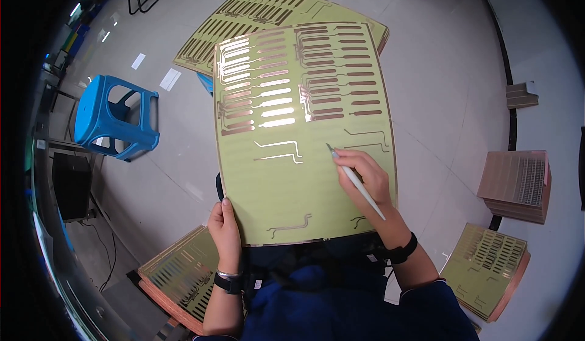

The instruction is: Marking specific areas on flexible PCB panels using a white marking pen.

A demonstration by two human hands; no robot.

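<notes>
A large yellow-green circuit board panel (286, 195) with copper traces lies tilted across my lap. Its far end reaches over a stack of similar panels. My left hand (225, 222) grips the panel's lower left edge, thumb on top and the other fingers hidden beneath. In my right hand (368, 179) is a slim white pen-shaped tool (361, 190), pinched between the fingers. The tool's dark pointed tip is at the panel's bare middle, left of a thin copper trace (368, 134). I cannot tell whether the tip touches the surface.
Beyond the panel sits a stack of panels (244, 6). More stacks stand at the lower left (183, 274) and lower right (487, 268). A copper-coloured stack (515, 186) rests by the right wall. A blue plastic stool (116, 116) stands on the left.
</notes>
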